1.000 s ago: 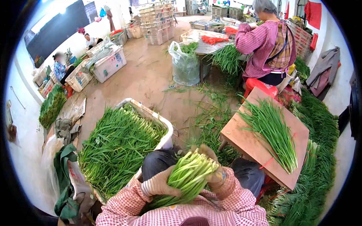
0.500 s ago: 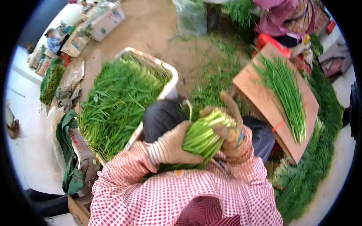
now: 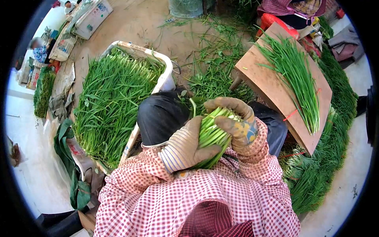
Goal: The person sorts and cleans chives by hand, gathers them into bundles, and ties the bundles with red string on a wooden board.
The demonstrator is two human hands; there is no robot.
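My left hand, in a striped beige work glove, is wrapped round a bunch of green stalks in front of my chest. Cupped round the pale cut ends of the same bunch is my right hand, in a stained glove. One loose stalk sticks up between the bunch and my knee. Left of my knee a white crate is packed with long green leaves. On the wooden board to my right lies another bunch, with red ties by it.
Loose leaves litter the floor ahead. Green bundles are piled along the right side. A co-worker in purple sits beyond the board. More people and crates are at the upper left. Dark green cloth hangs at the left.
The view has tilted down. My left hand keeps its hold on the bunch, while my right hand has come round its cut ends with fingers curled in.
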